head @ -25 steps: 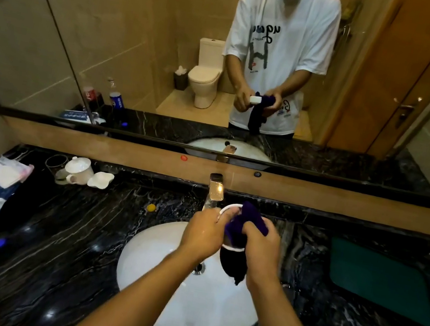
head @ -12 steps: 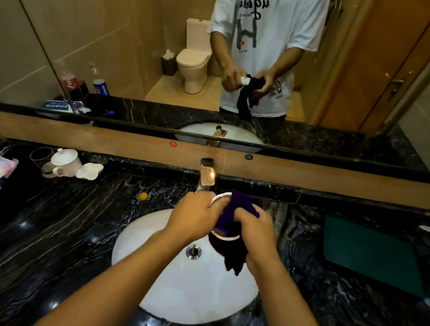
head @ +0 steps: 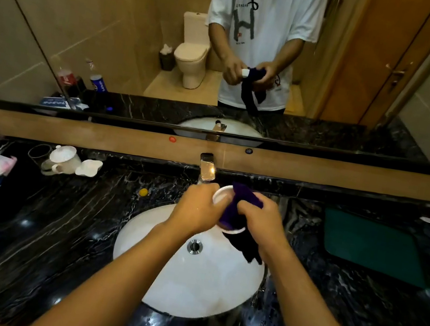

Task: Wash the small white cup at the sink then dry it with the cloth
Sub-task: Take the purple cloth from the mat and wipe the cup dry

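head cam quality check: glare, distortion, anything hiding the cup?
Head view: glare on the faucet, wide-angle bowing at the mirror edge, dim counter corners; purple cloth and left hand hide most of the white cup; right hand sharp.

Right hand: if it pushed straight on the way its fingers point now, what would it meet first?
The right hand points left and slightly away, into the cloth it grips. Straight on, it would first press the cloth into the cup, with the left hand just beyond. Depth is hard to judge.
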`<act>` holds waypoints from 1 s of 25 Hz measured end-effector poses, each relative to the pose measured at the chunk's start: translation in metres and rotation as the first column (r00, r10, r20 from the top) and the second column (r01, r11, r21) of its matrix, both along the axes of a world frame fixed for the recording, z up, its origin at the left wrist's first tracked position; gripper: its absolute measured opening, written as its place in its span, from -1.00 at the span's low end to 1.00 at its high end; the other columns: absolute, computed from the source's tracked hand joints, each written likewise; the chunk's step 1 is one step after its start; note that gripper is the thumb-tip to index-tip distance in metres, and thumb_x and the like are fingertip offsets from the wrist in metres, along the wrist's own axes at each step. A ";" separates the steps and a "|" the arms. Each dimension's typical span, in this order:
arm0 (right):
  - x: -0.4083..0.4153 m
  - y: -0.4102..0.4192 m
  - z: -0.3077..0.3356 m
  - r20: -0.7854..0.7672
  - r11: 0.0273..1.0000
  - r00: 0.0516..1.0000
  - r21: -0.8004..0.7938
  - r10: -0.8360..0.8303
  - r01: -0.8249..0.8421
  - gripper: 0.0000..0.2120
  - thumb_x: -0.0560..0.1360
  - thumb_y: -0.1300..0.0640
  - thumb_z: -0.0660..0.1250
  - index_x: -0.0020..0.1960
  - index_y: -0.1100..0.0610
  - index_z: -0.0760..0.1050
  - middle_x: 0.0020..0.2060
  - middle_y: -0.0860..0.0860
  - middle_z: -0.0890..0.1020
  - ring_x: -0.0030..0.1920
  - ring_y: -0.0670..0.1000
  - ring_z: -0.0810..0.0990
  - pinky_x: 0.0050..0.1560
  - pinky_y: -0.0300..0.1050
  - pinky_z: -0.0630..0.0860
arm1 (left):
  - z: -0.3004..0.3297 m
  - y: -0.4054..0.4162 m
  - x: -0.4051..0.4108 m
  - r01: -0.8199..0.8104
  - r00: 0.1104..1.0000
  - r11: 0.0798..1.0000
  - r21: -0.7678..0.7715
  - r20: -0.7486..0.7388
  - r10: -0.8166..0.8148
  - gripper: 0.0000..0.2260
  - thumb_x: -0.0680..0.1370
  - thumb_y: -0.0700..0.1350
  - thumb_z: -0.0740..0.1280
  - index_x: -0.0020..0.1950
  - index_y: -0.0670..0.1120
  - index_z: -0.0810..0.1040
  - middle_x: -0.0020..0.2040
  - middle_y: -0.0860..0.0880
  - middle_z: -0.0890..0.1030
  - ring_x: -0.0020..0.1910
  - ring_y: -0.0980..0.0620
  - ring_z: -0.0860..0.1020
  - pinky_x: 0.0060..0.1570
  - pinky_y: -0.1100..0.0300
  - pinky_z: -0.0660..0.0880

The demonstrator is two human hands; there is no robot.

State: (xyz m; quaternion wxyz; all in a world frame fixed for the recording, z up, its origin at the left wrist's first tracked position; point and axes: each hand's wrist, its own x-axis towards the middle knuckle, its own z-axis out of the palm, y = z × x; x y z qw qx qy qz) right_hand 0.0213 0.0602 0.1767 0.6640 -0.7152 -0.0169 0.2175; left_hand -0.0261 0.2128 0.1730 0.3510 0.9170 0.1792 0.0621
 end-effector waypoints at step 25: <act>-0.007 0.013 0.001 -0.062 0.999 0.997 0.011 -0.042 0.043 -0.77 0.38 0.40 0.29 0.01 0.29 0.60 -0.26 0.08 0.64 -0.25 0.01 0.61 -0.31 -0.18 0.56 | -0.014 -0.001 -0.005 -0.069 0.998 0.979 -0.190 -0.019 0.066 -0.64 0.65 0.15 0.22 -0.06 -0.11 0.60 -0.24 -0.07 0.67 -0.31 -0.01 0.63 -0.37 0.10 0.51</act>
